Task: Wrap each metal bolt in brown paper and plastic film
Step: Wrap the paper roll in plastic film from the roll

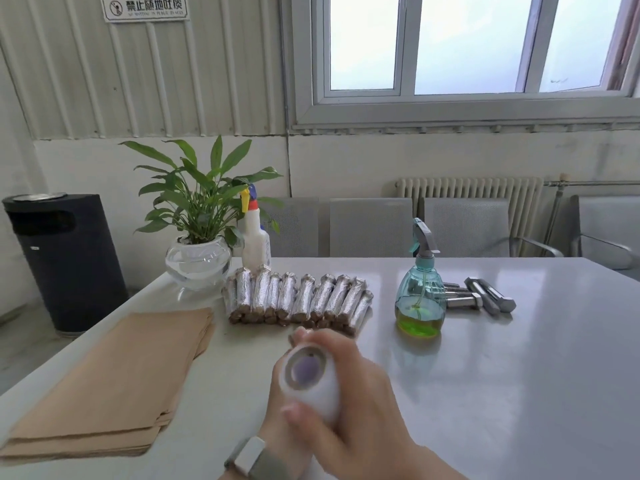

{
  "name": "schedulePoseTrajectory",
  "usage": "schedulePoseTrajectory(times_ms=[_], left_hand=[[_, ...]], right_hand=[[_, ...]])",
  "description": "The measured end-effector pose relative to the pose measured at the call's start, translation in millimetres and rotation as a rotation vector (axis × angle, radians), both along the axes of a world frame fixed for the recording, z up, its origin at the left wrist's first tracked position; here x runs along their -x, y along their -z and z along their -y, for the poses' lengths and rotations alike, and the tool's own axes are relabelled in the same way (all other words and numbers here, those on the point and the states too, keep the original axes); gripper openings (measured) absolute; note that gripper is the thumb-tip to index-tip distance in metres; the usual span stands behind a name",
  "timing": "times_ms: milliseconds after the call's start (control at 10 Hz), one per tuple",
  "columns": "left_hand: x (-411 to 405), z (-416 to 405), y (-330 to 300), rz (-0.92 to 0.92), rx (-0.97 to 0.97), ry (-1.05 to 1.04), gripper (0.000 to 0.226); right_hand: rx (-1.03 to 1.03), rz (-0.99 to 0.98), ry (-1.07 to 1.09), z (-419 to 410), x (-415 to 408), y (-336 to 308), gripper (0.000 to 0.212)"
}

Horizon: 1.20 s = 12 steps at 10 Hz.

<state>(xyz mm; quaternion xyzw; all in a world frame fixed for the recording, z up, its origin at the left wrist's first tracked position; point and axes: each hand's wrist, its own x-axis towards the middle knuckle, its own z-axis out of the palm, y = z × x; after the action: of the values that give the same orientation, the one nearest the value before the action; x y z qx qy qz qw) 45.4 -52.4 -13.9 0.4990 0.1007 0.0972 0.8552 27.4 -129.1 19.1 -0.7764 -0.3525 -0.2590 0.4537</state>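
Observation:
A white roll of plastic film (309, 374) is held end-on to the camera above the table's front middle. My right hand (362, 393) grips it from the right, thumb across its lower side. My left hand (274, 433), with a watch on the wrist, holds it from below and is mostly hidden behind it. Several film-wrapped bolts (298, 299) lie piled side by side just beyond my hands. Bare metal bolts (486, 296) lie at the right, behind a spray bottle. A stack of brown paper sheets (114, 379) lies at the left. No bolt shows in my hands.
A blue spray bottle (420, 299) with green liquid stands right of the pile. A potted plant (199, 258) and a white spray bottle (255, 244) stand at the grey table's (526, 393) far left. A black bin (65, 261) stands on the floor at the left; grey chairs (367, 226) stand behind.

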Motion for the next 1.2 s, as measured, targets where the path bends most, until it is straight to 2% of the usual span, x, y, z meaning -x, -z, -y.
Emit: schedulePoseTrajectory(times_ms=[100,200,300,400,500,600,700,800,900,1000,1100,1200], left_hand=[[-9,-12,-2,-0.006,0.059,-0.02,0.041],[-14,-24,-4,-0.027,0.076,-0.104,0.037],[-14,-29,-11,-0.05,0.016,-0.047,0.03],[-25,-33,-27,-0.097,-0.212,0.044,0.033],[-57,-43,-54,-0.16,-0.535,-0.027,0.041],[-101,-54,-81,-0.229,-1.022,-0.225,0.046],[-143,-61,-92,-0.299,-1.418,-0.214,0.032],[-172,-58,-78,-0.425,-1.813,-0.218,0.029],[-182,-54,-53,-0.457,-1.968,-0.335,0.033],[-185,-51,-41,-0.342,-2.092,-0.464,0.04],[-185,-53,-37,-0.321,-2.12,-0.464,0.046],[-182,-56,-32,-0.366,-2.109,-0.477,0.038]], right_hand=[[-0.231,-0.039,-0.172,32,15,-8,0.05],[-0.437,-0.099,-0.042,34,2,12,0.044],[-0.512,-0.364,0.065,43,-19,22,0.045],[-0.534,-0.462,0.143,48,-30,25,0.049],[-0.525,-0.497,0.168,51,-38,30,0.05],[-0.527,-0.506,0.169,51,-44,34,0.047],[-0.518,-0.533,0.179,49,-47,36,0.048],[-0.526,-0.525,0.182,47,-53,40,0.047],[-0.542,-0.523,0.185,47,-58,42,0.046],[-0.535,-0.548,0.173,48,-59,44,0.051],[-0.527,-0.567,0.152,47,-58,46,0.051],[-0.524,-0.548,0.152,47,-58,46,0.052]])
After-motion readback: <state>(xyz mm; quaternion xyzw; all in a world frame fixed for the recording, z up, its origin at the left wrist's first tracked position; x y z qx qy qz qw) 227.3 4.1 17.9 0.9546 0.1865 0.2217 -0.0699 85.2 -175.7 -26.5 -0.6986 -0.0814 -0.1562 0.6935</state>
